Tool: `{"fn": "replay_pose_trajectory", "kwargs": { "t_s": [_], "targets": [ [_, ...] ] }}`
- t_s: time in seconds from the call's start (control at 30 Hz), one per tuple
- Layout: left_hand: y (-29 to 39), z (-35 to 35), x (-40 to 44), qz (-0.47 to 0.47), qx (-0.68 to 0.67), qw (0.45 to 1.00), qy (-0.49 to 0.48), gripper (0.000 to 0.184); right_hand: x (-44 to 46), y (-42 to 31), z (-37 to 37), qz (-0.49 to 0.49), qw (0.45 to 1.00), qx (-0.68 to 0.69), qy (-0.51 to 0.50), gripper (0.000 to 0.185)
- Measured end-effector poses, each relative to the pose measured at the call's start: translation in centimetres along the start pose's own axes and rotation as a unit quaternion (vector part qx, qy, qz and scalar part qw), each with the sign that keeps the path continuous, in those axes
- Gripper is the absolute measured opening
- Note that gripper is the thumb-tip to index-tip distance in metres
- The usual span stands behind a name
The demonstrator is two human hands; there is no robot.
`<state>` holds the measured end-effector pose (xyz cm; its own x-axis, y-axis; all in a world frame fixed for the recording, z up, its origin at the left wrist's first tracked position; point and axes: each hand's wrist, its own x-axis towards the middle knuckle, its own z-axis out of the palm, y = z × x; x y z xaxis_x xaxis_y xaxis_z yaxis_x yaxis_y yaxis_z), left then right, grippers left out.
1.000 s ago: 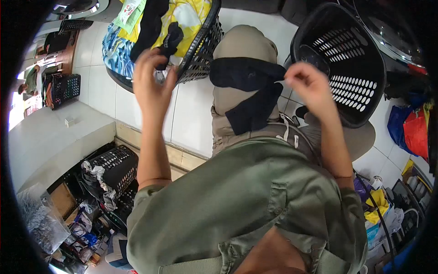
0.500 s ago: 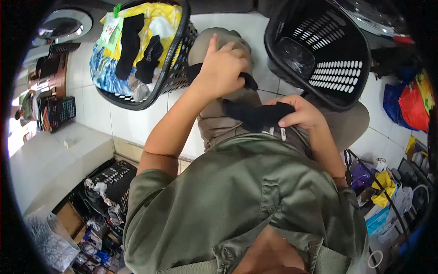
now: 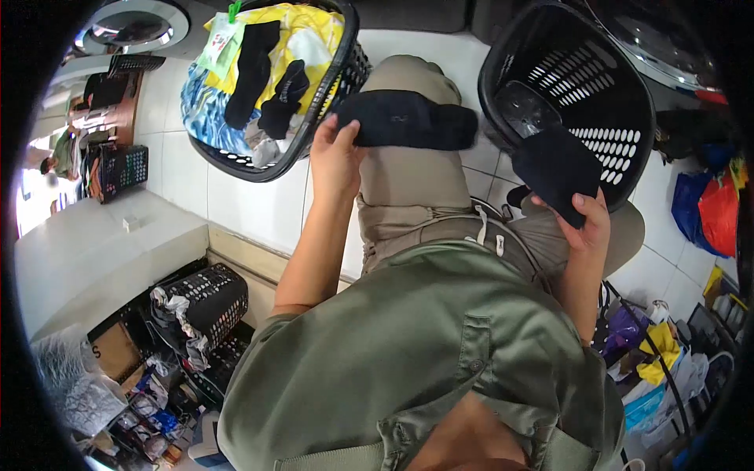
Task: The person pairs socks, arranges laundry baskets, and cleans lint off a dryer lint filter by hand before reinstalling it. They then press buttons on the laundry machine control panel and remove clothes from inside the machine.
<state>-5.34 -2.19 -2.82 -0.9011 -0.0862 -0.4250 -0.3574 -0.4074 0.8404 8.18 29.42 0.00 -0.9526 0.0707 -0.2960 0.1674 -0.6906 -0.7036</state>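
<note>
My left hand (image 3: 338, 153) pinches one end of a black sock (image 3: 416, 120), which is stretched sideways over my knee and carries a small faint mark. In my right hand (image 3: 585, 220) is a second black sock (image 3: 558, 169), held up in front of the right basket's near side. A small dark piece of cloth (image 3: 517, 196) shows beside my right hand; what it belongs to I cannot tell. More black socks (image 3: 253, 74) lie on top of yellow and blue-white cloth in the left laundry basket (image 3: 294, 157).
A black laundry basket (image 3: 644, 133) stands tilted at the right, with a clear plastic item inside. Front-loading washers (image 3: 129, 31) are at the back. Bags (image 3: 719, 216) and clutter lie to the right, and another full basket (image 3: 216, 306) sits lower left.
My hands have moved apart. The left now holds a black sock laid out flat across my knee; the right has lifted the other black sock up and to the right.
</note>
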Motion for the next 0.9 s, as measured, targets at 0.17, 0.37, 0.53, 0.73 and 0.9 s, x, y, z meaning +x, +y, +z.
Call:
{"fn": "replay_pose_trajectory", "kwargs": {
  "t_s": [0.17, 0.37, 0.53, 0.73, 0.9],
  "targets": [
    [-0.5, -1.7, -2.4, 0.226, 0.182, 0.955, 0.066, 0.026, 0.8, 0.9, 2.0, 0.001, 0.997, -0.049, 0.052, 0.046],
    [0.3, 3.4, -9.1, -0.001, 0.100, 0.945, -0.312, 0.044, 1.5, 4.2, 10.1, -0.186, 0.807, -0.505, -0.244, 0.043],
    [1.8, 3.5, -5.9, -0.244, 0.093, 0.948, -0.182, 0.023, 2.2, 5.2, 9.8, -0.100, 0.940, -0.325, -0.013, 0.024],
    [5.3, 3.7, -3.4, -0.299, 0.086, 0.877, -0.367, 0.037, 4.8, 5.3, 8.8, 0.222, 0.973, 0.042, -0.038, 0.035],
    [5.5, 2.2, 0.4, -0.069, 0.257, 0.931, -0.250, 0.031, 7.4, 6.4, 8.3, 0.027, 0.996, -0.030, 0.075, 0.018]
  ]
}}
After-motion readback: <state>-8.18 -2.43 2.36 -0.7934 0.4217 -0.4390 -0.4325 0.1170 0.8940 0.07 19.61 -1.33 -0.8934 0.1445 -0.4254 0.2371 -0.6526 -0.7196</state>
